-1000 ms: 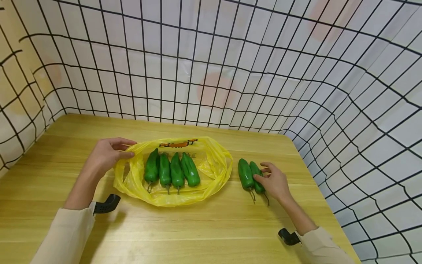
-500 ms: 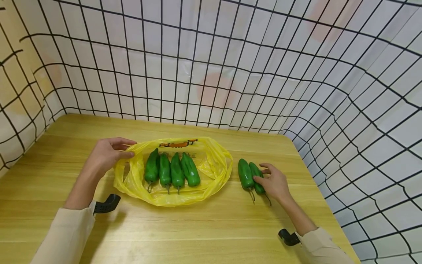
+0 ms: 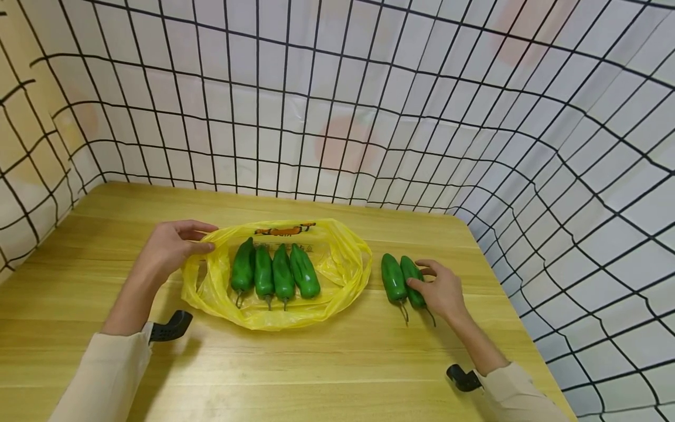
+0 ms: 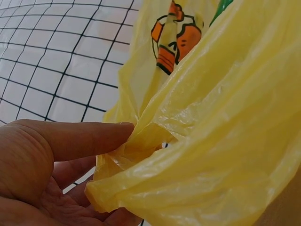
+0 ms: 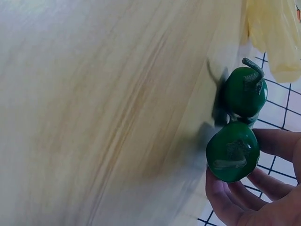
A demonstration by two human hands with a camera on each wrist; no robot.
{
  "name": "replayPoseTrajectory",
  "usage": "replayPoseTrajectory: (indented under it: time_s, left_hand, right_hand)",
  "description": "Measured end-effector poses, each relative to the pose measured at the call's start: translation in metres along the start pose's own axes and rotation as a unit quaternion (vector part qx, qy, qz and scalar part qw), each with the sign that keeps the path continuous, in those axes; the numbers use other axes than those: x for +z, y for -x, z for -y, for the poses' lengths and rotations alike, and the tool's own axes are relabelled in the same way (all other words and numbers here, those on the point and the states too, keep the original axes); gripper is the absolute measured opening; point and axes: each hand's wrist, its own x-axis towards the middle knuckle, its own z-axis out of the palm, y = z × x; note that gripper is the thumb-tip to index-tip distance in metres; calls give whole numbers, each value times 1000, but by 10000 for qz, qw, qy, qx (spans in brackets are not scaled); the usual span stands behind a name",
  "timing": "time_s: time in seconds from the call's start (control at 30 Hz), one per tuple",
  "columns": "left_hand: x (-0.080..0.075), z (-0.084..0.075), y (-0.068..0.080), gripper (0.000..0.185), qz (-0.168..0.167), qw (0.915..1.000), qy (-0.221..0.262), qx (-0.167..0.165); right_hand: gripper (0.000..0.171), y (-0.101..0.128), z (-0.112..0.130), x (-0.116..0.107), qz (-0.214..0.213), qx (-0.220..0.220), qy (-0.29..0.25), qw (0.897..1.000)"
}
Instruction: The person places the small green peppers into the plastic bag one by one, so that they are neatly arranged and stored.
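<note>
A yellow plastic bag [image 3: 337, 299] lies spread with its mouth facing up, and several green peppers [image 3: 283, 275] rest in a row inside it. My left hand [image 3: 171, 249] pinches the bag's left edge; in the left wrist view the thumb [image 4: 89, 139] presses on the thin plastic from above, fingers beneath. To the right of the bag, my right hand [image 3: 442, 290] holds a green pepper [image 3: 412, 280] between thumb and fingers, its stem toward me. Another green pepper [image 3: 392, 278] lies just left of it. In the right wrist view the held pepper [image 5: 233, 153] shows stem-end on.
The wooden table [image 3: 295, 375] carries everything. A white wall sheet behind a black wire grid [image 3: 295, 117] closes off the back and both sides. Dark wrist-worn pieces [image 3: 171, 326] stick out from both sleeves [image 3: 105, 369].
The pepper in my right hand has shifted and turned slightly, its tip now a little higher. My left hand and the bag have stayed in place.
</note>
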Motion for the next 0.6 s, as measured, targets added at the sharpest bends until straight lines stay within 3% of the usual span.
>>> replayPoseTrajectory:
  time_s: [0.6]
  left_hand:
    - [-1, 0, 1, 46, 21, 10000, -28, -1]
  right_hand:
    - [45, -5, 20, -14, -268, -176, -9, 9995]
